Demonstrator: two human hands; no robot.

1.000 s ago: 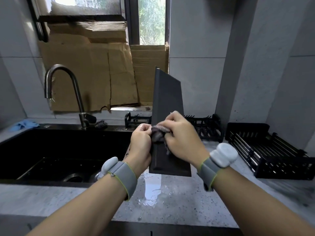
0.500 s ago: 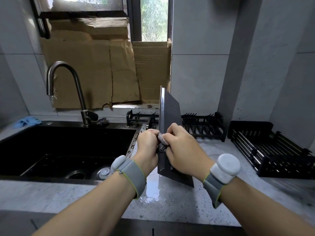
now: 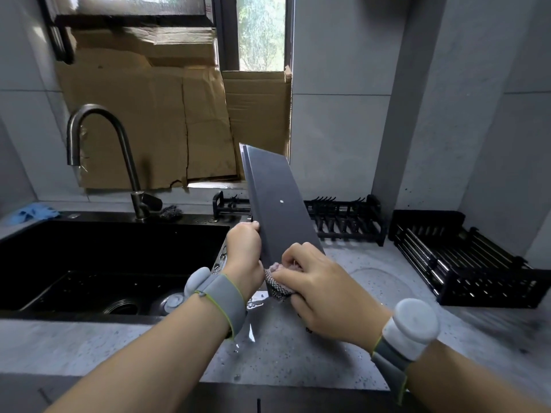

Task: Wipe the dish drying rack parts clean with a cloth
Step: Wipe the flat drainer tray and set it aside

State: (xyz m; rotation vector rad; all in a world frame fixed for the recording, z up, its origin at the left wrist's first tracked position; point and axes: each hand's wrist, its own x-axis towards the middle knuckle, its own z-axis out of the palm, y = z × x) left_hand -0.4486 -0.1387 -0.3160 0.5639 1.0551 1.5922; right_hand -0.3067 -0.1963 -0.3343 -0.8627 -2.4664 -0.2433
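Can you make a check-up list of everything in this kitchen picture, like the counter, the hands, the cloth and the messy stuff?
Surface: grey speckled counter, wet patch near the hands.
Job's things: dark tray panel held tilted; checked cloth at its lower end; two black rack parts on the counter.
Clutter: blue rag, scrubber.
Grippers: left hand grips the panel edge; right hand presses the cloth.
Cables: nothing seen.
Surroundings: black sink, tap, cardboard over window.

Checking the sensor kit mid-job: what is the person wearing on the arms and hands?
Both forearms are bare, with no sleeves or gloves. Each wrist carries a grey fabric band edged in yellow-green, topped by a rounded pale grey-white pod: the left wristband and the right wristband. The left hand and right hand show no rings.
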